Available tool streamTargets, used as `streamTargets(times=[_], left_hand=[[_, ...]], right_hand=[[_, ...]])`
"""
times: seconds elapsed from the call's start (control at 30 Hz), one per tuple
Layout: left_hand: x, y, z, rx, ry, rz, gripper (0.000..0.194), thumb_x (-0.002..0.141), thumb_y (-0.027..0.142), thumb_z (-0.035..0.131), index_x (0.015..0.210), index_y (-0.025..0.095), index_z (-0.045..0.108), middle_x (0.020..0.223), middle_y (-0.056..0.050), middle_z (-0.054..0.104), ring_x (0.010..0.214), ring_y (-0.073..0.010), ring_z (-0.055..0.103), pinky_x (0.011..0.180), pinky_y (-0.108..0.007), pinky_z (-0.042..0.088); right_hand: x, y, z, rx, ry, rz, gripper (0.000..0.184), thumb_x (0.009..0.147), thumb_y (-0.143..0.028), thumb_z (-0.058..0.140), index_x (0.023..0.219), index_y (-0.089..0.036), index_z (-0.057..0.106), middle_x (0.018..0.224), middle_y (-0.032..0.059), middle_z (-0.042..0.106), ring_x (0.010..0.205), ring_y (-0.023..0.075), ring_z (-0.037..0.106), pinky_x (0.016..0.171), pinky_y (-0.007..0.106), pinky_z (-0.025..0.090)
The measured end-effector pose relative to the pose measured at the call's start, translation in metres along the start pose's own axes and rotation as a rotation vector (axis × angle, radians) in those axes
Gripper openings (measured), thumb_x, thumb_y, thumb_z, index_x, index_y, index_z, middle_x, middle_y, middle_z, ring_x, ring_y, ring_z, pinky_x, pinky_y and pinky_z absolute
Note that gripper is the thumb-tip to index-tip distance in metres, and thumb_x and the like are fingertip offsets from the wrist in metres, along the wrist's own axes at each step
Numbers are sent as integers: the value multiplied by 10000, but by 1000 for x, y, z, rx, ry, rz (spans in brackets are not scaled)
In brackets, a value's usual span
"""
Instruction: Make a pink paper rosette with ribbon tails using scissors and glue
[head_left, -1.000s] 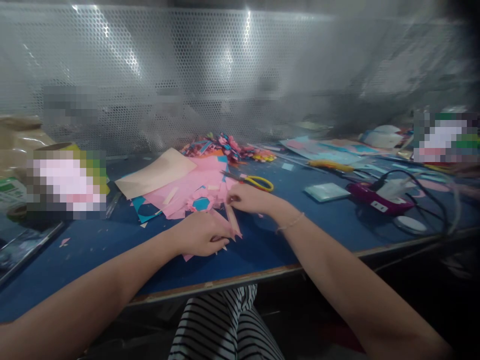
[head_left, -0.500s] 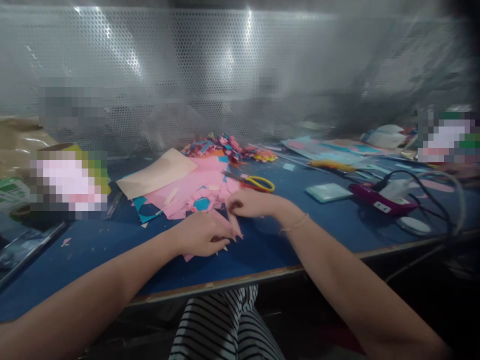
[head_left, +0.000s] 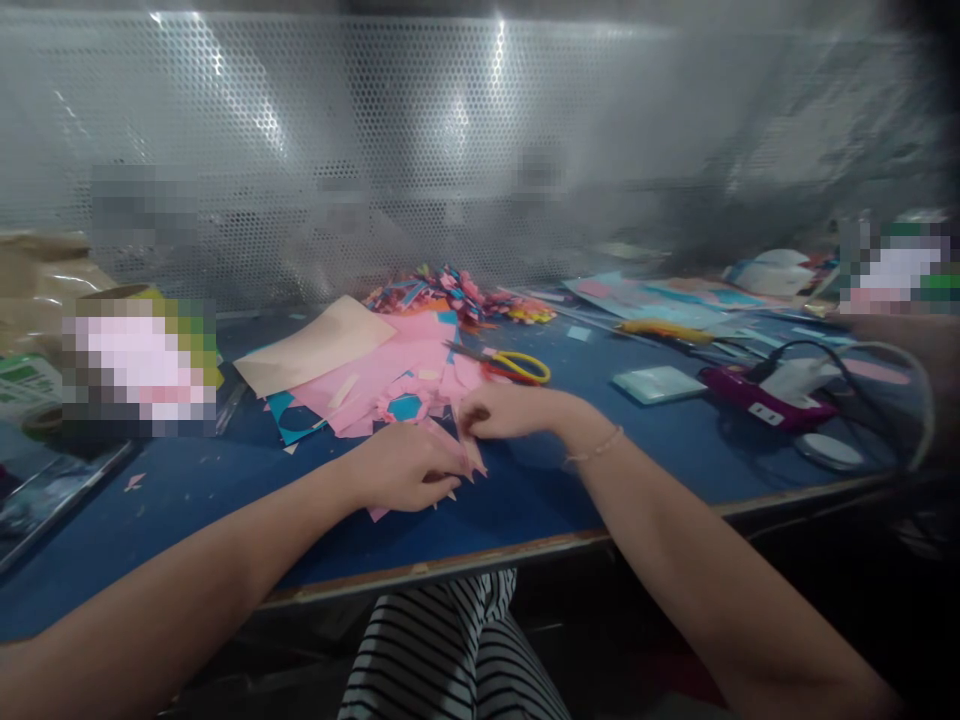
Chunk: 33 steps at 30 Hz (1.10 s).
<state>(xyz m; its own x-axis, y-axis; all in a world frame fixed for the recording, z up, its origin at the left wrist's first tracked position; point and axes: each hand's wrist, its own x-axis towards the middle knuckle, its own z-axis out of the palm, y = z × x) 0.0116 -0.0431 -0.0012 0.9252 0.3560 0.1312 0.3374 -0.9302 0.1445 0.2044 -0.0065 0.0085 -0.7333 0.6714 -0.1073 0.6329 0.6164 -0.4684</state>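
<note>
My left hand (head_left: 405, 467) rests on the blue table (head_left: 225, 500), fingers curled round a pink paper piece (head_left: 459, 445) whose points stick out past the knuckles. My right hand (head_left: 506, 410) pinches the upper end of the same pink paper. Just beyond both hands lies a pink paper flower with a blue centre (head_left: 405, 406) on a heap of pink sheets (head_left: 390, 370). Yellow-handled scissors (head_left: 517, 367) lie right behind my right hand.
A tan sheet (head_left: 315, 345) and a pile of coloured paper scraps (head_left: 450, 292) lie further back by the perforated metal wall. A purple glue gun with a black cable (head_left: 757, 400), a pale pad (head_left: 656, 384) and more papers sit to the right. Tape rolls stand at the left.
My right hand has slid slightly nearer and down along the pink paper. The left hand has stayed in place.
</note>
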Motion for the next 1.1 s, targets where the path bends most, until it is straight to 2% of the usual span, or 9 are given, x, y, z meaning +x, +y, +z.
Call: streamTargets(times=[0.3, 0.57, 0.87, 1.1], left_hand=[[0, 0, 0, -7, -13, -20, 273, 768, 207, 441, 981, 246, 606, 853, 8, 667, 718, -109, 576, 606, -214, 390], [0, 0, 0, -14, 2, -12, 285, 757, 194, 442, 981, 245, 611, 905, 9, 666, 766, -118, 582, 622, -218, 400], [-1, 0, -1, 23, -5, -4, 258, 751, 188, 446, 934, 233, 622, 802, 6, 666, 719, -119, 582, 589, -219, 389], [-1, 0, 1, 10, 1, -14, 268, 752, 194, 448, 951, 235, 621, 842, -3, 669, 723, -121, 581, 588, -215, 387]], right_hand=[[-2, -7, -4, 80, -101, -44, 284, 614, -80, 426, 757, -123, 668, 701, 14, 642, 622, 83, 527, 575, 180, 376], [-4, -8, -5, 125, -101, -45, 263, 640, -103, 461, 792, -119, 675, 691, 10, 639, 621, 79, 533, 599, 178, 391], [-4, -9, -4, 177, -171, -72, 273, 644, -98, 456, 792, -138, 681, 681, 0, 645, 618, 77, 543, 603, 175, 406], [-5, -9, -5, 175, -155, -85, 252, 657, -118, 472, 786, -147, 686, 670, 0, 637, 606, 74, 533, 608, 179, 402]])
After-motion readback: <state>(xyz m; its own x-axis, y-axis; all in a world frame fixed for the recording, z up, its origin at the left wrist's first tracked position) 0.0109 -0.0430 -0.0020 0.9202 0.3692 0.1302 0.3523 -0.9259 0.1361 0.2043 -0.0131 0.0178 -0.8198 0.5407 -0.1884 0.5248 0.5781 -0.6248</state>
